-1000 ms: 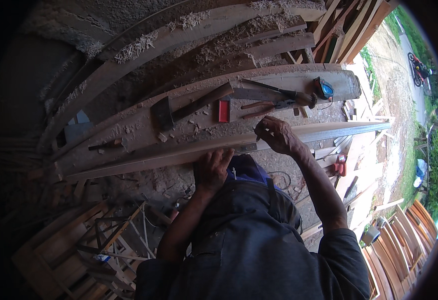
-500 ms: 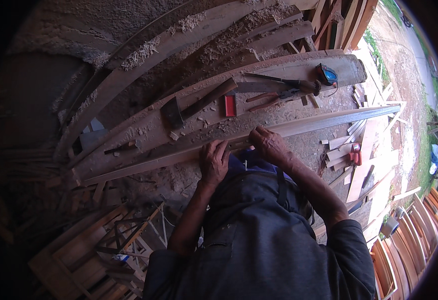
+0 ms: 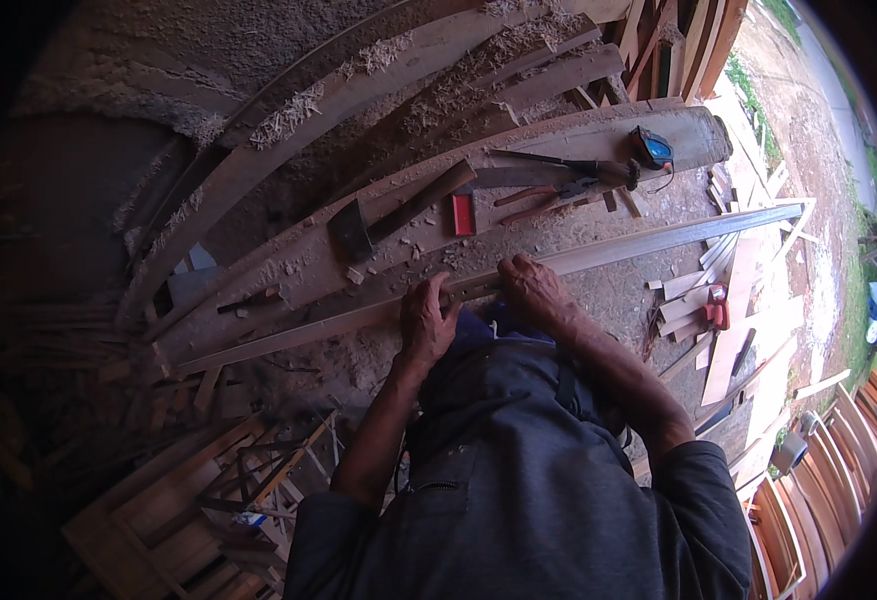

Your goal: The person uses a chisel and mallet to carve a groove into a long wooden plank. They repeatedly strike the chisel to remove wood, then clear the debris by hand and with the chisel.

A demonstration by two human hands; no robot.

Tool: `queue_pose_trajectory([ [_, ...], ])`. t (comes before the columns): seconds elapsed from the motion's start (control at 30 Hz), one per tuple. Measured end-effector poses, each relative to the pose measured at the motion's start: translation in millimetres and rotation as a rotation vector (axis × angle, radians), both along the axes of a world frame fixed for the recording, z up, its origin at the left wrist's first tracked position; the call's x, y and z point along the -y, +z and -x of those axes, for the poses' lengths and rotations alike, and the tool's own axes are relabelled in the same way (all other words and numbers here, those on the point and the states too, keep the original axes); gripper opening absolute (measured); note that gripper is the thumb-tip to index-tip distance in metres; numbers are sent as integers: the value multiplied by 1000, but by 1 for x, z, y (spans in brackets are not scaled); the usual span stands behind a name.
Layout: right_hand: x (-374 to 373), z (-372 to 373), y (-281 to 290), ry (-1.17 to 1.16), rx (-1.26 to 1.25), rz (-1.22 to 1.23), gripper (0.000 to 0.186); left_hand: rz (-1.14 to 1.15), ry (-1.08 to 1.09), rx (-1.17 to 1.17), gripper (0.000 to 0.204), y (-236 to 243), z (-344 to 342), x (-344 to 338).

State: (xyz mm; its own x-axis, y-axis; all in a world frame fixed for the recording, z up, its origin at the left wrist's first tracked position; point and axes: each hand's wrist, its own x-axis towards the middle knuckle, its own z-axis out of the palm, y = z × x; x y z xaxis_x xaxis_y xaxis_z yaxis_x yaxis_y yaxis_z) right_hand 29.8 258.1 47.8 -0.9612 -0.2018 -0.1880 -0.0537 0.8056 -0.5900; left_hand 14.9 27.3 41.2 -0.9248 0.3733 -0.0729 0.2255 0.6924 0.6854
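A long, narrow wooden strip [image 3: 619, 254] runs across in front of my body, from the lower left to the far right. My left hand [image 3: 426, 318] is closed over it, with the thumb side facing the other hand. A short way to the right, my right hand [image 3: 539, 292] grips the same strip with curled fingers, the tips partly hidden. Between the hands the wood shows a darker stretch with small marks. Just beyond lie a hammer-like tool with a wooden handle [image 3: 422, 200], a red rectangular piece [image 3: 465, 215] and pliers [image 3: 537, 203].
The workbench plank [image 3: 309, 240] carries shavings, a blue-faced tape measure [image 3: 652, 147] and a small dark tool [image 3: 249, 300]. Curved boards [image 3: 259, 165] covered in shavings stand beyond. Offcuts and a red tool [image 3: 716, 307] lie on the right; wooden frames [image 3: 174, 510] stand lower left.
My left hand has opened slightly between thumb and fingers while staying on the strip. My right hand remains in nearly the same place. The view has shifted a little.
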Motion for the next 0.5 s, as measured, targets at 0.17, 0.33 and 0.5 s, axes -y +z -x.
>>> queue_pose_trajectory([
  [0.17, 6, 1, 3, -42, 44, 5, 23, 64, -129, -81, 38, 5, 6, 1],
  [0.33, 1, 12, -8, -69, 50, 28, 23, 150, -261, -124, 30, -1, 18, -6],
  [0.5, 1, 5, 1, -36, 57, 52, 22, 189, -372, -35, 30, 14, 34, -9],
])
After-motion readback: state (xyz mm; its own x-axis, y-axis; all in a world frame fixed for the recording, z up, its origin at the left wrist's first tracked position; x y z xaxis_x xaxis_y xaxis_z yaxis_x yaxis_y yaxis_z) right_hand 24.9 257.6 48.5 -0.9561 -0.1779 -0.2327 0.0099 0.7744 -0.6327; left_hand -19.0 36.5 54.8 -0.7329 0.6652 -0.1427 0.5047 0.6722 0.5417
